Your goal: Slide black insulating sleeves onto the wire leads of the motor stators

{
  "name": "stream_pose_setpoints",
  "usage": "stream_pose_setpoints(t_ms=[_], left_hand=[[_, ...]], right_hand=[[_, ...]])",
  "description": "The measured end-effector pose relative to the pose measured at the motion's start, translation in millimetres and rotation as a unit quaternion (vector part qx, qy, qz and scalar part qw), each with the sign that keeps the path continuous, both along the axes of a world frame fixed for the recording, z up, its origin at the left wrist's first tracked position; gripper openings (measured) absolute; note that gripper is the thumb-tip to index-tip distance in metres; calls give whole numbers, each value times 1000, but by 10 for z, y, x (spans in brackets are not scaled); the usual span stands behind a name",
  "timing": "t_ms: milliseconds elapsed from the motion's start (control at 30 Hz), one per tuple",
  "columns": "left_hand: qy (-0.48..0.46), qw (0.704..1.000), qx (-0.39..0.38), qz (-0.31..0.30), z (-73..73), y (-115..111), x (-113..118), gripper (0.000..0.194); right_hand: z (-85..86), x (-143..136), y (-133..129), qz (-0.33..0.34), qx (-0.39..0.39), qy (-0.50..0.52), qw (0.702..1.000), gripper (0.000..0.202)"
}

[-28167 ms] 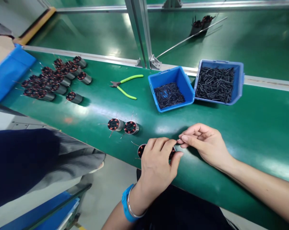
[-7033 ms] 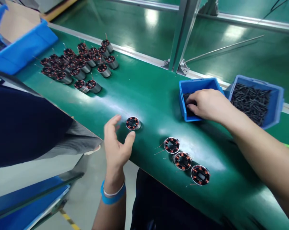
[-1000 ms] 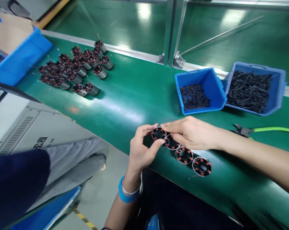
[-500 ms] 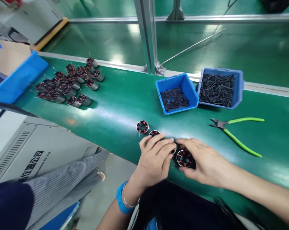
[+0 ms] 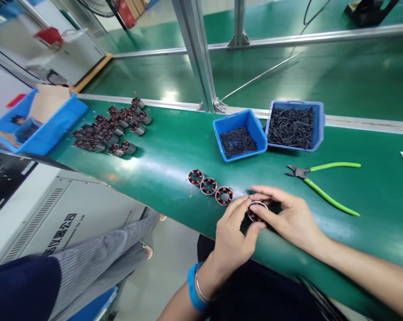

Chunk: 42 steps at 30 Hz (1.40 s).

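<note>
A motor stator (image 5: 254,217), a metal ring with copper windings inside, stands on the green bench between my two hands. My right hand (image 5: 288,216) is closed round its right side, the thumb lying across the top rim. From the left, my left hand (image 5: 236,234) grips the same stator, fingers at its far left side and thumb at the near side. Part of the ring is hidden by my fingers. Left of my hands, three more stators, the nearest one (image 5: 224,196) among them, stand in a slanting row with their open ends up.
Two blue bins (image 5: 217,145) with short black sticks stand behind my hands. Green-handled cutting pliers (image 5: 299,172) lie open at the right. Several stators (image 5: 104,131) cluster at the left, beside a larger blue crate (image 5: 59,122). Another person's striped trouser leg (image 5: 101,249) shows lower left.
My left hand has moved off the row of stators and onto the stator in my right hand. My right thumb now lies over its rim. The camera view has shifted slightly.
</note>
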<state>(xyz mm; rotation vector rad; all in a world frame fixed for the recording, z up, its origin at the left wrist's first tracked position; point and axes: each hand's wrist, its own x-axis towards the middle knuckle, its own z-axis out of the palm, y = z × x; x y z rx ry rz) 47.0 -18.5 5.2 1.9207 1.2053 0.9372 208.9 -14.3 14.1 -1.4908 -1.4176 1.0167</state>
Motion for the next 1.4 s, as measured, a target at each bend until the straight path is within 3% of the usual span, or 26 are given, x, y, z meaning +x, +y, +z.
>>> stream_pose_setpoints(t_ms=[100,267,367,433,533,600,733,800,967,1100,1133,1200,1300,1400], left_hand=[[-47,998,-30,-21,41,73,22,38],[-39,994,-76,-64,116,147,-5,39],[-40,993,-82,-72,120,176,-34,39],[-41,992,-88,-75,105,187,-58,41],[-58,991,-93,-79,74,201,-78,43],[-89,989,-102,-61,54,211,-63,37],[-149,979,-133,32,5,214,14,5],[-174,974,-142,40,-24,204,39,4],[-237,952,-191,12,-49,198,36,5],[-195,949,-246,-38,17,264,108,45],[-168,952,-251,-44,33,285,139,45],[-133,959,-250,-36,50,318,201,26],[-149,961,-234,-7,37,337,263,8],[-176,960,-216,3,12,328,283,8]], right_hand=[[-43,34,38,-17,12,20,1000,31],[6,96,126,44,44,15,998,32],[125,138,181,71,76,33,994,23],[264,228,290,36,133,14,990,13],[478,509,674,-70,208,-111,969,10],[539,757,1050,-124,205,-265,934,11],[400,1114,1701,-79,124,-391,908,15],[298,1154,1835,-56,103,-421,899,20],[274,1063,1792,-48,74,-449,889,16],[388,1060,1806,-49,82,-432,897,20],[415,1067,1807,-52,89,-424,900,20],[464,1053,1743,-64,114,-407,904,22],[499,901,1389,-66,179,-315,930,20],[441,646,835,40,197,-140,970,16]])
